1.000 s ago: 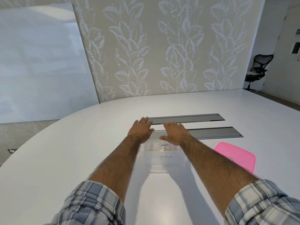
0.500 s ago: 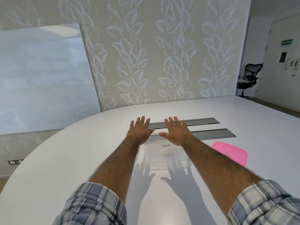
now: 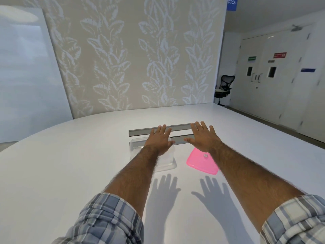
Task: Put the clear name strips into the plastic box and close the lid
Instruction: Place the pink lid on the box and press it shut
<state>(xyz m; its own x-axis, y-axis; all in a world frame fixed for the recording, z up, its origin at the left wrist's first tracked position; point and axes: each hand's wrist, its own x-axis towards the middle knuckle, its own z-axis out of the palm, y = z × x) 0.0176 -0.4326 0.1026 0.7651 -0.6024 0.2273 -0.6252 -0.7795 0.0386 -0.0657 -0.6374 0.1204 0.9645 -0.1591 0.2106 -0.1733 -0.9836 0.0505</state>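
Observation:
A clear plastic box [image 3: 136, 152] sits on the white table [image 3: 70, 164], without its lid. My left hand [image 3: 161, 140] hovers flat over the box's far right part, fingers apart, holding nothing. The pink lid [image 3: 202, 163] lies flat on the table to the right of the box. Above the lid's far edge my right hand [image 3: 203, 136] is spread palm down and empty. My left forearm covers much of the box, so the clear name strips inside cannot be made out.
Two grey metal cable flaps [image 3: 144, 132] are set into the table just beyond the hands. A patterned wall stands behind the table. A black office chair [image 3: 224, 88] and white doors are at the far right.
Both hands have lifted off the box and spread open, shifting right. The view swung up and to the right, so the box now lies under the left hand and the lid under the right.

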